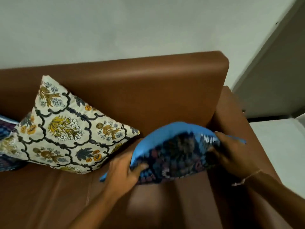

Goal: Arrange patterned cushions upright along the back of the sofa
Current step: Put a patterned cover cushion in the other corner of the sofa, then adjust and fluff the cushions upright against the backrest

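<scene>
At the far left edge we see part of a dark blue patterned cushion, cut off by the frame and tucked partly behind its neighbour. Just to its right, touching it, stands the cream floral cushion, tilted on one corner like a diamond and leaning against the backrest of the brown leather sofa. Its lower edge rests on the seat.

Moving right, our left hand is closed on the left edge of the blue-backed cushion, thumb over the dark patterned face and fingers wrapped behind. This cushion is blurred; we can make out a plain bright blue back and a dark floral front. It is held just above the seat, near the right end of the sofa, in front of the backrest and close to the armrest. We cannot tell whether its bottom touches the seat.

Our right hand grips the cushion's right edge, fingers curled over the fabric. A thin thread bracelet circles that wrist. Beyond the armrest, a pale wall rises behind the sofa.
</scene>
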Demonstrator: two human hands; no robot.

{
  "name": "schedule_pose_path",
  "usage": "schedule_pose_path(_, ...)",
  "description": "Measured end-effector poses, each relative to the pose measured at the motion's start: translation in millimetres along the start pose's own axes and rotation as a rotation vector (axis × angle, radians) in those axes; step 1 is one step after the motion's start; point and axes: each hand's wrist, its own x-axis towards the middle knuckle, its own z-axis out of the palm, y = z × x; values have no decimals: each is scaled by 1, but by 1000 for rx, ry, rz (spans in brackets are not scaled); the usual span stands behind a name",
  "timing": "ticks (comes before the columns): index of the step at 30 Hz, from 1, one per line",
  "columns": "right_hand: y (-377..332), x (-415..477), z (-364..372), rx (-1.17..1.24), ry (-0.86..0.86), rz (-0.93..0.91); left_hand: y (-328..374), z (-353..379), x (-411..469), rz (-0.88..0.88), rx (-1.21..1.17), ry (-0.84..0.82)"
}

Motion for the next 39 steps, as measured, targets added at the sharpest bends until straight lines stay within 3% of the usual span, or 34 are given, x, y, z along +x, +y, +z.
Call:
schedule_pose_path(11,100,120,0,-83,-40,321,32,-11,180,-25,-34,-321)
schedule_pose_path(19,106,128,41,-154,80,430,16,9,186,-31,101,-145)
schedule_pose_path(21,92,122,42,-122,188,438,13,0,176,11,148,-111)
schedule_pose_path(25,23,126,55,57,628,297,3,-50,149,200,305,46)
schedule_pose_path(27,-34,139,74,169,675,215,-8,-95,133,305,288,196)
schedule_pose_path(32,-194,185,146,346,479,60,-82,-243,85,310,301,472)
schedule_pose_path(36,-318,216,243,366,271,46,-195,-359,37,92,277,576)
schedule_pose_path(39,-392,234,327,313,53,-46,-283,-432,11,-63,321,561)
